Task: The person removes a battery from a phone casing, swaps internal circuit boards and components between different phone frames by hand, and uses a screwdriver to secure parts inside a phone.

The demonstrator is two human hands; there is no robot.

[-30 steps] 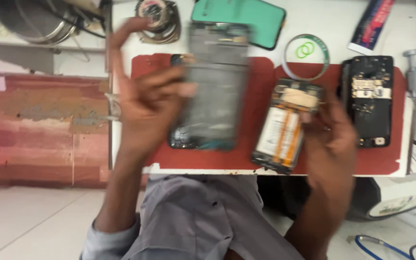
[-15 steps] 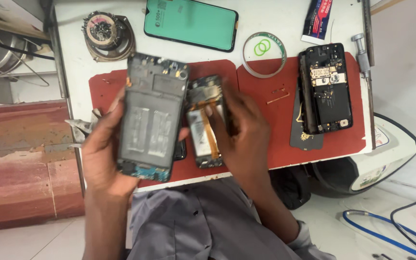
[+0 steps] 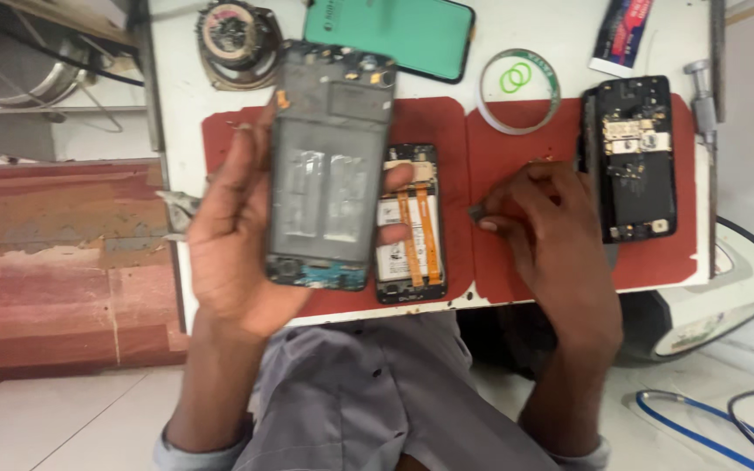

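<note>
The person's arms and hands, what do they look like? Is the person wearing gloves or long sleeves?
No gloves: the left hand and the right hand are both bare, and I see no rings, watch or bracelet. The forearms are bare too. The sleeves are grey-blue cloth pushed or rolled up near the elbows, bunched at the bottom edge of the head view, and they match the grey shirt.

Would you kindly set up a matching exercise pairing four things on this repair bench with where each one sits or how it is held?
Things:
1. grey phone frame
2. opened phone with orange ribbon cables
3. green phone cover
4. black opened phone

Places:
A. on the white table, beyond the red mats
B. on the right red mat
C. held up in the left hand
D. flat on the left red mat

Pairs: 1-C, 2-D, 3-A, 4-B
</note>
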